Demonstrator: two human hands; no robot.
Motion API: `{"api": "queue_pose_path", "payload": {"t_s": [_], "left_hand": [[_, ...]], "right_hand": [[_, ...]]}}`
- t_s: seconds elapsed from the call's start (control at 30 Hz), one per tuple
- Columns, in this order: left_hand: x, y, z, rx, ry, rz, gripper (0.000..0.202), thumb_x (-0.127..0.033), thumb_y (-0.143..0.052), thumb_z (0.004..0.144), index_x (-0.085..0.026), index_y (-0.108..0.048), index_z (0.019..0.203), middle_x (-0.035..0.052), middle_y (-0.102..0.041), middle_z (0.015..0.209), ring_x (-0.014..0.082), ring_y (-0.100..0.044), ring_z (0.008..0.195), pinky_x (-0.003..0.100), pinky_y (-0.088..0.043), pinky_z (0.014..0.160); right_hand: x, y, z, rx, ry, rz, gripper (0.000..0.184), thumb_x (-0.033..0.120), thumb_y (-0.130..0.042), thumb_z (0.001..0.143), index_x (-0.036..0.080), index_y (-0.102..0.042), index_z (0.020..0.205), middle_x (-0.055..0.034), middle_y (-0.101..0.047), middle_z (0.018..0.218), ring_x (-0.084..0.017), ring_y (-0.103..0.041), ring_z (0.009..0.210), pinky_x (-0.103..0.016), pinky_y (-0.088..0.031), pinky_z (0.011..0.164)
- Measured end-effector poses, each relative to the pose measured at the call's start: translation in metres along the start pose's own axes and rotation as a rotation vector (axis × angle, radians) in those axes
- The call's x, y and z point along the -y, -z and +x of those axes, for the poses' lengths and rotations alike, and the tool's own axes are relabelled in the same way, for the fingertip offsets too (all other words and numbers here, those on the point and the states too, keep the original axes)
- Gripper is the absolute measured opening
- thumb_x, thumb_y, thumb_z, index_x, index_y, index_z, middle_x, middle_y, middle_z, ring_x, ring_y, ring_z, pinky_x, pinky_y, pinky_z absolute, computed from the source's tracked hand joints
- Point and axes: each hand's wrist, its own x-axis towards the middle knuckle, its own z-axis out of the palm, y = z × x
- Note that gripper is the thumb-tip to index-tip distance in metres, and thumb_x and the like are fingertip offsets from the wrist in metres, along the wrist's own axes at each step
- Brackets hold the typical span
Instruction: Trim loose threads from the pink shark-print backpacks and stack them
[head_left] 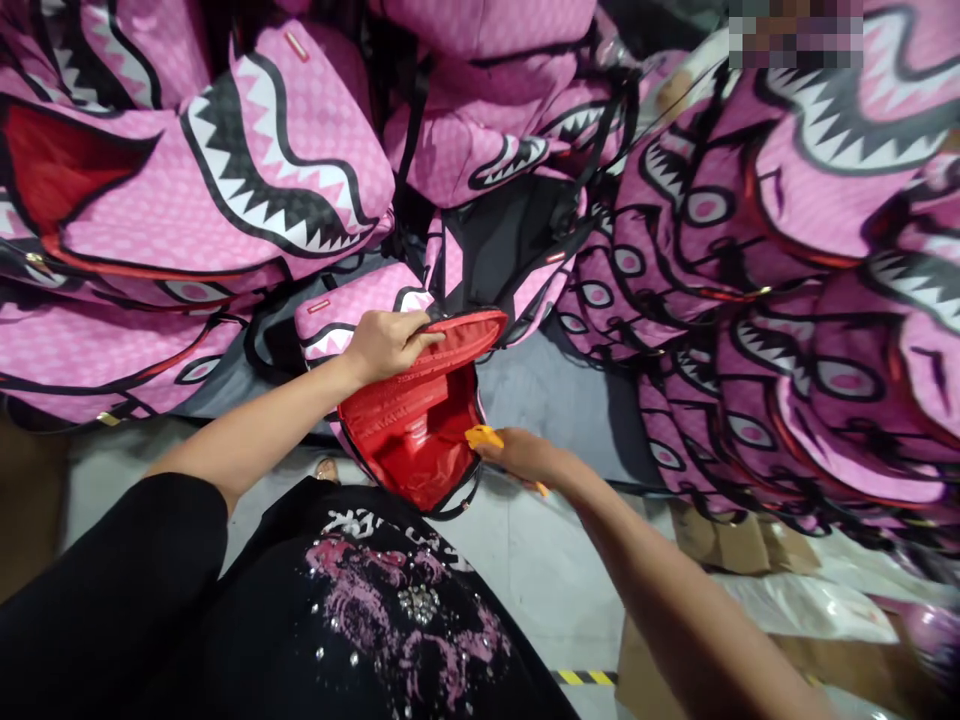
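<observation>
A pink backpack (341, 300) with a shark-mouth print lies unzipped in front of me, its red lining (420, 430) showing. My left hand (386, 342) is closed on the edge of its raised front panel and holds the bag open. At the right rim of the opening, my right hand (521, 455) is closed around a small orange tool (484, 437). One end of the tool sticks out past the fingertips and another below the palm; its exact kind is unclear. A black strap loop (459, 508) hangs at the bag's near end.
Stacked pink shark-print backpacks (289, 160) rise on the left, with another stack (750, 330) on the right. Behind the open bag lies a backpack (499, 250) with its dark back panel up. A grey surface (562, 400) is underneath. Cardboard (720, 535) and plastic wrap (817, 605) lie lower right.
</observation>
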Motion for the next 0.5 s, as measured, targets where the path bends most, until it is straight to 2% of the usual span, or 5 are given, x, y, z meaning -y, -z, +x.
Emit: {"api": "queue_pose_path", "payload": {"t_s": [0.07, 0.17, 0.27, 0.37, 0.5], "left_hand": [[-0.005, 0.0, 0.0, 0.013, -0.007, 0.003, 0.04, -0.047, -0.05, 0.096, -0.018, -0.065, 0.073, 0.0016, -0.065, 0.057, 0.0146, -0.061, 0.051, 0.026, -0.033, 0.05], [-0.015, 0.001, -0.003, 0.037, -0.075, -0.012, 0.038, -0.044, -0.054, 0.095, -0.018, -0.064, 0.07, 0.0009, -0.065, 0.057, 0.0135, -0.06, 0.05, 0.025, -0.033, 0.05], [-0.026, 0.006, -0.008, 0.022, -0.186, -0.034, 0.036, -0.041, -0.054, 0.096, -0.017, -0.064, 0.071, -0.0001, -0.063, 0.055, 0.0129, -0.058, 0.049, 0.025, -0.034, 0.05], [-0.043, 0.016, -0.006, 0.01, -0.287, -0.071, 0.035, -0.037, -0.054, 0.096, -0.017, -0.061, 0.068, -0.0021, -0.057, 0.051, 0.0115, -0.053, 0.045, 0.025, -0.034, 0.05], [-0.09, 0.029, 0.012, 0.075, -0.401, -0.304, 0.036, -0.034, -0.054, 0.097, -0.018, -0.056, 0.065, -0.0038, -0.049, 0.049, 0.0103, -0.045, 0.044, 0.027, -0.033, 0.05]], "right_hand": [[-0.011, -0.004, -0.004, -0.042, 0.026, 0.316, 0.04, 0.059, -0.053, 0.087, 0.02, -0.05, 0.079, 0.0048, -0.048, 0.048, -0.01, -0.043, 0.036, -0.023, -0.034, 0.04], [-0.024, -0.032, -0.001, -0.033, 0.129, 0.804, 0.053, 0.075, -0.05, 0.08, 0.022, -0.044, 0.077, 0.0106, -0.035, 0.045, -0.006, -0.032, 0.034, -0.019, -0.029, 0.036], [-0.041, -0.066, 0.007, 0.029, 0.195, 0.998, 0.062, 0.082, -0.055, 0.071, 0.022, -0.043, 0.072, 0.0117, -0.033, 0.042, -0.005, -0.028, 0.033, -0.019, -0.027, 0.034], [-0.07, -0.096, 0.005, -0.154, 0.16, 1.14, 0.063, 0.083, -0.06, 0.066, 0.022, -0.046, 0.071, 0.0089, -0.039, 0.04, -0.009, -0.036, 0.033, -0.022, -0.033, 0.034], [-0.111, -0.149, -0.007, -0.532, 0.051, 1.577, 0.066, 0.072, -0.076, 0.056, 0.019, -0.057, 0.089, 0.0048, -0.056, 0.053, -0.016, -0.057, 0.05, -0.03, -0.052, 0.053]]}}
